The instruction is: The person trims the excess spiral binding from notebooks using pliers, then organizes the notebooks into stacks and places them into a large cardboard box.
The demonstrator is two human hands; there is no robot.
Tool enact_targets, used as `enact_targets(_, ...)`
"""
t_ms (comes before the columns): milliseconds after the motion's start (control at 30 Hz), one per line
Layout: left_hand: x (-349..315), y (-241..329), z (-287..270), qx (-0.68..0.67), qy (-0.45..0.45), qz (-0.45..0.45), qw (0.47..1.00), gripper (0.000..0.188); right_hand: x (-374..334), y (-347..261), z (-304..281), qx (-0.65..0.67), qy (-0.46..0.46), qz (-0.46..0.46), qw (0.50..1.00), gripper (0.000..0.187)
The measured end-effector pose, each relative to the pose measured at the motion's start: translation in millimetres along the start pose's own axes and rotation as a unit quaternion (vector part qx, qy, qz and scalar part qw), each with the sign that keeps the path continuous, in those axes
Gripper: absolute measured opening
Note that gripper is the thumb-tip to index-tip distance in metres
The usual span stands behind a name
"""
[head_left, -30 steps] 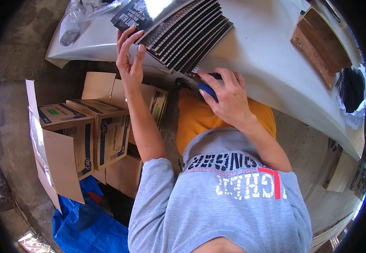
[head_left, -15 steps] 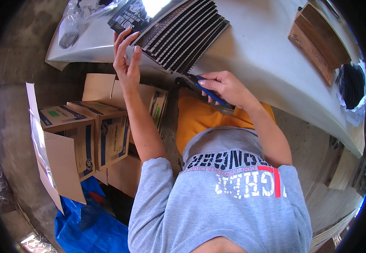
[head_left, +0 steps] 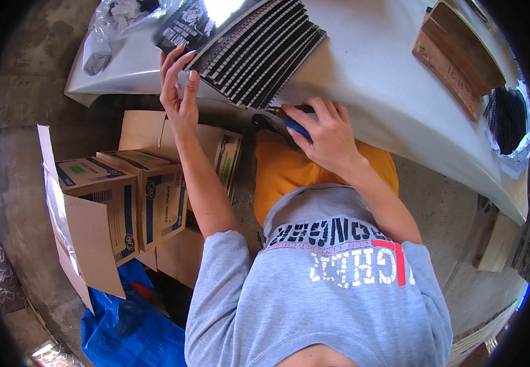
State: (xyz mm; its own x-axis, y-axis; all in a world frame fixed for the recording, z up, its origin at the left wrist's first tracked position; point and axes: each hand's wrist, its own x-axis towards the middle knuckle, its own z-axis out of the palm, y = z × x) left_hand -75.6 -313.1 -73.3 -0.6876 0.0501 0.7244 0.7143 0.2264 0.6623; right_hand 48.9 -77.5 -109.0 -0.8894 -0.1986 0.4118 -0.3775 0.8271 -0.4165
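A fanned stack of spiral notebooks (head_left: 256, 55) lies along the table's near edge, with dark wire-bound spines toward me. At its left side my left hand (head_left: 180, 92) is raised with fingers apart, fingertips against the edge of a dark printed cover (head_left: 185, 27). My right hand (head_left: 326, 134) grips blue-handled pliers (head_left: 298, 128), palm down over the handles. The jaws point left, close to the lower corner of the spines; whether they touch a wire I cannot tell.
A white-covered table (head_left: 363, 67) carries a brown wooden holder (head_left: 454, 61) and a bag of black spiral coils (head_left: 506, 122) at the right. Clear plastic (head_left: 103, 49) lies far left. Below stand cardboard boxes (head_left: 161, 196) and a blue tarp (head_left: 124, 324).
My right hand has turned more palm down over the pliers, whose handles now sit spread in its grip. My left hand has shifted slightly left and down, still at the notebooks.
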Motion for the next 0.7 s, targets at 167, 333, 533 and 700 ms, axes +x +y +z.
enact_targets(167,-1,1,-1,0.004,-0.005,-0.005,1.0,0.027,0,0,8,0.022,-0.029,0.008,0.999,0.032)
enact_targets(333,0,2,1,-0.006,-0.001,-0.009,1.0,0.028,10,12,9,0.281,-0.036,0.02,0.959,0.025)
enact_targets(533,0,4,2,0.005,0.005,-0.008,1.0,0.029,33,29,-13,0.356,-0.236,0.154,0.891,0.026)
enact_targets(700,3,6,-12,0.048,-0.025,0.028,0.998,0.037,7,13,-64,-0.001,-0.09,0.049,0.995,0.032)
